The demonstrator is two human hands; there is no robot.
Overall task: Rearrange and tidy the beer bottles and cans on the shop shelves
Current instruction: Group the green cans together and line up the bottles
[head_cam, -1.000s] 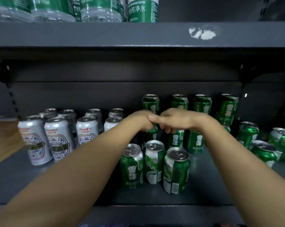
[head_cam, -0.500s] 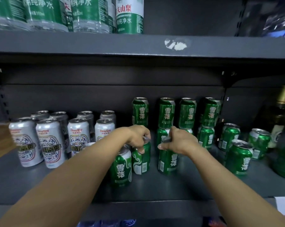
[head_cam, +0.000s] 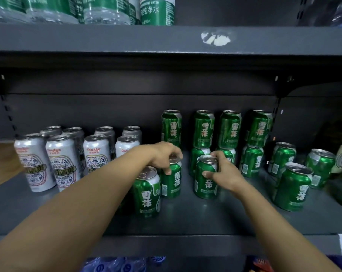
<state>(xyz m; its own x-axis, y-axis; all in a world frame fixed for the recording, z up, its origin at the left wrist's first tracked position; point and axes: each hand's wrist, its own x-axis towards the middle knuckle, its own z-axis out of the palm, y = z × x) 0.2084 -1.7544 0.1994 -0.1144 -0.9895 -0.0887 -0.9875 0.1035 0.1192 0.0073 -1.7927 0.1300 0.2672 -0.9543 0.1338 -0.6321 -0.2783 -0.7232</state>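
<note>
**Green cans held in both grips on the shelf**

Green cans stand on the dark metal shelf (head_cam: 186, 222), and each hand has one. Nearest the edge, a free green can (head_cam: 146, 193) stands upright, smooth and glossy with a silver lid, just left of the held ones. The left hand (head_cam: 164, 154) comes down over the top of the left can (head_cam: 171, 181), its grip curled round the rim, fingertips on the lid and thumb on the side. The right hand (head_cam: 223, 171) wraps the right can (head_cam: 204, 179) from its right side, grip closed round the body, fingers at the rim and thumb lower on the wall. The two held cans stand apart with a gap between them. Behind them green cans are stacked two high (head_cam: 229, 142) against the back panel. Further left stand silver cans (head_cam: 62, 161) with patterned labels, in rows. More green cans (head_cam: 293, 189) sit singly to the right. Above, water bottles (head_cam: 156, 10) with green labels line the upper shelf (head_cam: 127, 38).
</note>
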